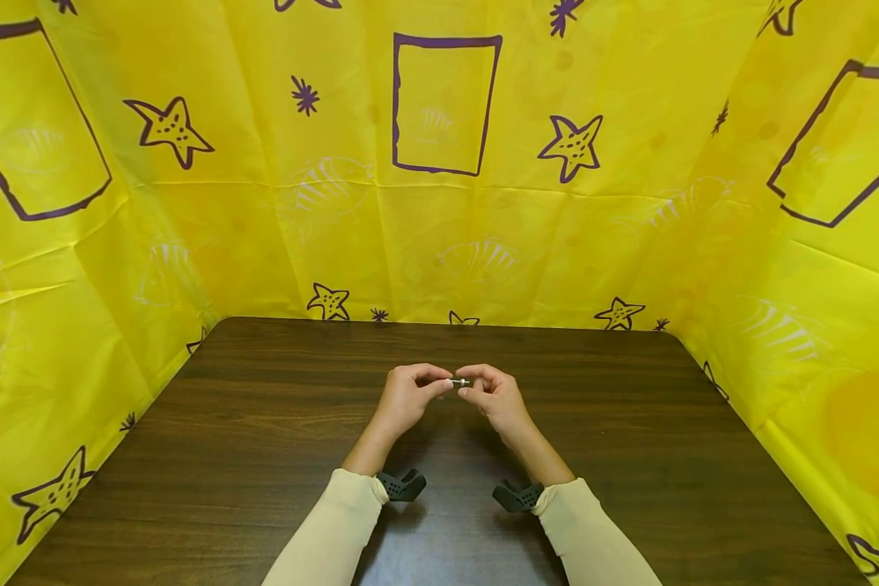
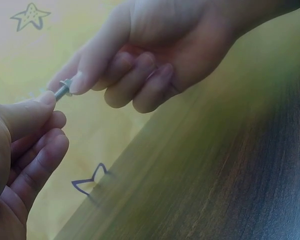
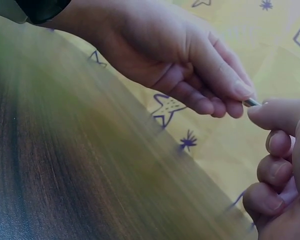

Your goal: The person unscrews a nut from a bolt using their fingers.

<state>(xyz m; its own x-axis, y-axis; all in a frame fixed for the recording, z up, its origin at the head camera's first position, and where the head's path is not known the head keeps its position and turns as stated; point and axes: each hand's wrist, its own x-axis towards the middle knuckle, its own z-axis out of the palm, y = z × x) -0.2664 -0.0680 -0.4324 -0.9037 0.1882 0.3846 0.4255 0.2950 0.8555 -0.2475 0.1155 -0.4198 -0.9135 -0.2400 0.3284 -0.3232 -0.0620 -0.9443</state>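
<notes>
Bolt [image 1: 461,382], small and silvery, sits pinched between your 2 hands, held level above the middle of the dark wood table [image 1: 264,456]. Your left hand [image 1: 407,399] pinches 1 end with thumb and forefinger; your right hand [image 1: 495,399] pinches the other, where a nut [image 2: 66,83] rides the thread. Yellow sheeting [image 1: 630,203] with purple stars surrounds you; no readable writing shows anywhere.

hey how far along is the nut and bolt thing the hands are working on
Looks done: the nut already sits on the bolt, near one end. In hand: the left hand and right hand each pinch one end of it above the table. Left: probably turning the nut along the thread; how much remains is too small to tell.
</notes>
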